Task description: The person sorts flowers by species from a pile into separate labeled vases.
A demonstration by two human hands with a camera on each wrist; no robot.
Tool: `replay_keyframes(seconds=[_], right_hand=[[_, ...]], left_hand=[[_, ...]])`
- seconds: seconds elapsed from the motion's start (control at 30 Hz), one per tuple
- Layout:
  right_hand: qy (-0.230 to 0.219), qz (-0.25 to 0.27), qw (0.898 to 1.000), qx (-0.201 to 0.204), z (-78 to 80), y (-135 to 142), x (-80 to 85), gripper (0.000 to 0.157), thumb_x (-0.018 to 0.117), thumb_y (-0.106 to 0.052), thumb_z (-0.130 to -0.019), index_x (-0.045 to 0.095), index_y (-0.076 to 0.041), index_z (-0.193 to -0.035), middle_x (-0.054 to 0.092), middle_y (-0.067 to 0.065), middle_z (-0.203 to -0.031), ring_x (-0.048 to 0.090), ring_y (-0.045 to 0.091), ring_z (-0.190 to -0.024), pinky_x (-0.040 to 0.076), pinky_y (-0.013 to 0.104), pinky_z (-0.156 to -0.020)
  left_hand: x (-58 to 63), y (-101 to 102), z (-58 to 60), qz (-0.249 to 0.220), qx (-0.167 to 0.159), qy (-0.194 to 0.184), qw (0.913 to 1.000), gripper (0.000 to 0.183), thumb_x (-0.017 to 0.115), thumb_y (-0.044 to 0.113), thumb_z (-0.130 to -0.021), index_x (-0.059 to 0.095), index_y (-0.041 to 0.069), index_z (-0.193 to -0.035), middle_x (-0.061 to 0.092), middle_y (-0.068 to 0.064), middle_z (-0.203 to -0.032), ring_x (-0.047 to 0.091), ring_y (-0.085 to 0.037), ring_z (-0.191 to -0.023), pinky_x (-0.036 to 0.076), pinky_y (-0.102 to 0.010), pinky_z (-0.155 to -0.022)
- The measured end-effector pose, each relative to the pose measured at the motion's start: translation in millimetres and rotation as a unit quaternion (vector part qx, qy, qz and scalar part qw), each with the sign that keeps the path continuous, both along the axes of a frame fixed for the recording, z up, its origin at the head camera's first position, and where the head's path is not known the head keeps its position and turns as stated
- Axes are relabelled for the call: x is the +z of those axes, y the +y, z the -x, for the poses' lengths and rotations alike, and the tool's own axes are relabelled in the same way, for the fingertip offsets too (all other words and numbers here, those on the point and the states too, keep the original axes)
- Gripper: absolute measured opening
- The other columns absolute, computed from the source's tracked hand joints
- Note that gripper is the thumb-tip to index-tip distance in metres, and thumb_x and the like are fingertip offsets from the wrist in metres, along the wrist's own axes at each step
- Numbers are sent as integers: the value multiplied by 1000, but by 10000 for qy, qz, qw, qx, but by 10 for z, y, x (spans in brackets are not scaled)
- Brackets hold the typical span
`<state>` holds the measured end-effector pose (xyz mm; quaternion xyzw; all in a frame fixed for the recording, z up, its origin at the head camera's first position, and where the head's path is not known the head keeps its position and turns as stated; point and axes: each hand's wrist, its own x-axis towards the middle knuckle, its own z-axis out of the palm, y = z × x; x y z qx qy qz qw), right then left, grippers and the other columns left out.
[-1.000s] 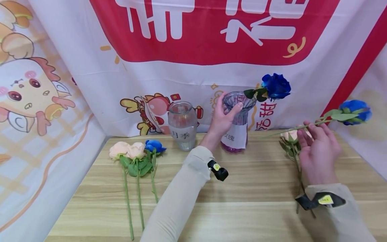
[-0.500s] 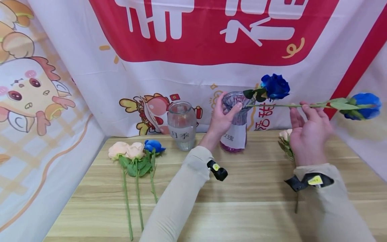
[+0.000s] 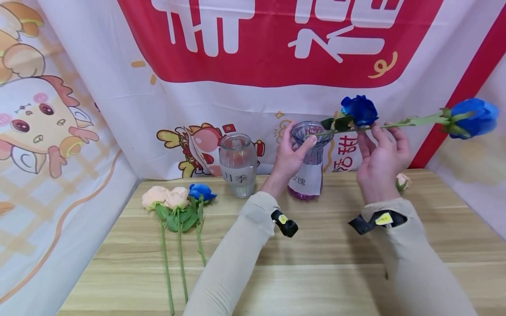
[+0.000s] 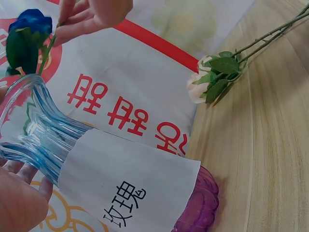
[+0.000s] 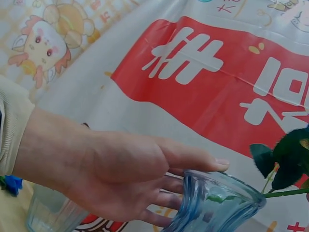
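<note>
A green-stemmed blue rose [image 3: 472, 118] is held nearly level at the mouth of an upright, flared blue-and-purple glass vase [image 3: 315, 156].

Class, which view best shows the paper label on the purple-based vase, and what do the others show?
The left wrist view: the paper label is large there, with both characters clear. The head view shows it smaller, its first character partly visible. The right wrist view shows the top of the vase, but no label.

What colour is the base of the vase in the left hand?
The vase base is purple, seen best in the left wrist view.
</note>
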<state>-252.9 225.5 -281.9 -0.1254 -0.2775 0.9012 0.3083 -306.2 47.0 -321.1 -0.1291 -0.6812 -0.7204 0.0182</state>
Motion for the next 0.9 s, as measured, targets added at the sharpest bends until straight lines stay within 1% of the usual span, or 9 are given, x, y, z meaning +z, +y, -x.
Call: replay_keyframes(seconds=[0.13, 0.27, 0.43, 0.53, 0.63, 0.73, 0.9], right_hand=[[-99, -227, 9996, -108, 76, -91, 1, 38, 84, -2, -89, 68, -11, -122, 74, 10, -123, 79, 29, -92, 66, 35, -88], [-128, -471, 9984, -281, 134, -165, 5, 32, 81, -2, -91, 69, -10, -120, 74, 10, -118, 79, 28, -93, 66, 36, -89], [-66, -791, 9961, -392, 149, -193, 10, 26, 79, -5, -94, 69, -11, -118, 78, 10, -119, 80, 27, -95, 66, 35, -89], [37, -969, 9942, -471, 145, -207, 18, 25, 77, -3, -95, 70, -10, -118, 80, 11, -117, 80, 26, -91, 66, 34, -86], [80, -1188, 9912, -585, 156, -233, 30, 25, 77, -1, -94, 72, -7, -118, 80, 12, -111, 80, 25, -84, 67, 33, -81], [-36, -1455, 9876, -594, 177, -259, 16, 25, 79, -2, -93, 74, -7, -117, 80, 12, -108, 79, 24, -82, 67, 32, -79], [-208, -1889, 9804, -511, 197, -340, -39, 25, 82, -6, -91, 75, -9, -114, 78, 11, -108, 78, 22, -82, 67, 30, -79]], left_hand=[[-8, 6, 0, 30, 20, -8, 10000, 82, 74, 39, -99, 29, 29, -167, 53, -13, -158, 56, -31, -142, 48, -51, -119], [-3, 7, -4, 18, 28, 39, 10000, 81, 74, 37, -99, 30, 28, -167, 53, -13, -158, 56, -31, -142, 48, -51, -119], [-3, 2, -8, 13, 57, 90, 9999, 80, 74, 36, -99, 31, 26, -167, 52, -15, -160, 54, -32, -145, 47, -52, -119], [-3, 4, -8, 62, 94, 50, 9999, 80, 74, 39, -99, 31, 28, -166, 50, -13, -161, 51, -32, -147, 46, -53, -120], [-2, 1, -7, 61, 91, 36, 9999, 80, 74, 39, -99, 31, 28, -166, 49, -13, -162, 50, -33, -148, 45, -54, -120], [0, -5, -9, 54, 89, 34, 9999, 80, 73, 39, -100, 31, 29, -167, 48, -14, -163, 50, -34, -148, 45, -54, -121], [-3, 0, -16, 84, 102, 24, 9999, 81, 74, 39, -99, 31, 29, -167, 50, -13, -162, 52, -32, -146, 47, -52, -120]])
